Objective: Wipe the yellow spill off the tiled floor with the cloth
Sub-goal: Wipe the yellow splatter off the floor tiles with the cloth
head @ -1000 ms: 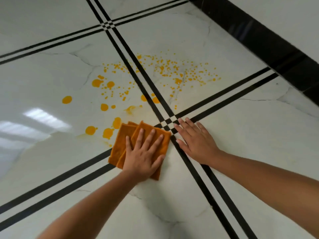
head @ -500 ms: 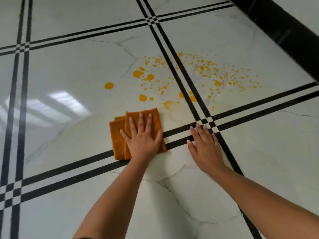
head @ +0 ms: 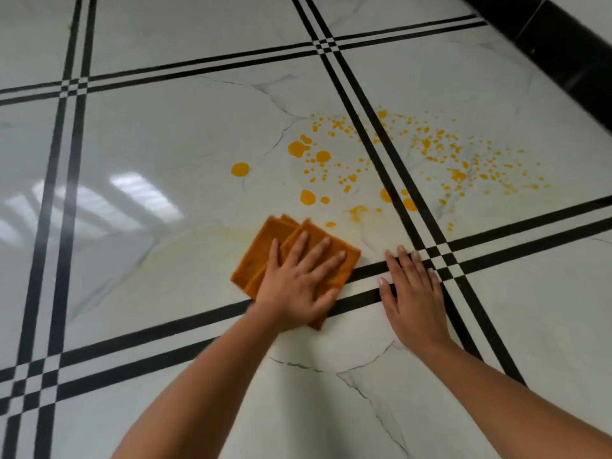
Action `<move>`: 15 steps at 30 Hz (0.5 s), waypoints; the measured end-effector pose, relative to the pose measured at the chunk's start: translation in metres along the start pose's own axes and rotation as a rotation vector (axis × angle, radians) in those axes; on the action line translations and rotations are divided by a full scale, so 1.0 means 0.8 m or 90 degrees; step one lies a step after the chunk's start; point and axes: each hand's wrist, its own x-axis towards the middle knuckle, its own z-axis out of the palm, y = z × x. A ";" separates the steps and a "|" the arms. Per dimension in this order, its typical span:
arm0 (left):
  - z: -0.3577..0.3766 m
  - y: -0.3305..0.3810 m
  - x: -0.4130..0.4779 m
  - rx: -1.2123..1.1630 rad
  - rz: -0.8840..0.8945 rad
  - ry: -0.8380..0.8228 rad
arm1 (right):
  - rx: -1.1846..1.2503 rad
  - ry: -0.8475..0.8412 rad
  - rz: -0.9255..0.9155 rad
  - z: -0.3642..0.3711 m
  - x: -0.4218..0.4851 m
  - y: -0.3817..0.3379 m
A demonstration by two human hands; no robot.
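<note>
Left hand [head: 298, 286] is down flat on the folded orange cloth [head: 265, 250], fingers straight and fanned wide, palm pressing it to the tiled floor [head: 165, 144]. The cloth sits at the near edge of a white marble-look tile, and its near corner laps over the first line of the double black strip [head: 165, 329] that runs across the floor. Its far corner looks blurred. Right hand [head: 414, 293] is flat too, holding nothing. Its straight fingers lie close together on bare floor, right across that same strip, just beside the spot where it meets a second double strip [head: 364, 104]. There is a narrow gap between this hand and the cloth. The yellow spill [head: 385, 195] lies beyond both hands. Fat round blobs sit on the cloth's own tile, and fine speckles spread over the next tile to the right, with drops on the black lines between them. One small drop [head: 330, 224] lies just off the cloth's far edge. A pale yellowish film [head: 205, 240] marks the tile to the cloth's left. A black skirting band [head: 563, 44] edges the floor at the far right corner.
</note>
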 end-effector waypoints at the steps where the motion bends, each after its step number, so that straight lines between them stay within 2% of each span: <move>1: -0.006 -0.017 0.016 -0.006 -0.064 0.008 | -0.004 -0.004 -0.005 0.001 -0.001 -0.001; 3: -0.013 -0.028 0.033 -0.036 -0.222 0.019 | -0.007 -0.004 -0.003 0.002 0.000 -0.001; 4: -0.008 -0.018 0.028 -0.046 -0.241 0.030 | -0.008 -0.003 -0.002 0.003 0.000 0.000; 8: 0.012 0.023 -0.014 0.007 -0.015 0.011 | -0.018 -0.001 0.011 0.001 -0.002 -0.004; 9: 0.008 0.012 -0.004 -0.002 -0.023 0.013 | -0.017 -0.001 0.007 0.002 -0.001 -0.004; 12: -0.005 0.002 0.018 -0.050 -0.186 0.027 | -0.017 -0.005 0.003 0.006 -0.001 0.001; 13: -0.001 0.011 0.012 -0.057 -0.188 0.036 | -0.018 -0.003 0.003 0.006 0.000 0.001; 15: 0.010 0.033 -0.015 -0.029 -0.092 0.025 | -0.021 -0.001 0.007 0.005 -0.003 -0.001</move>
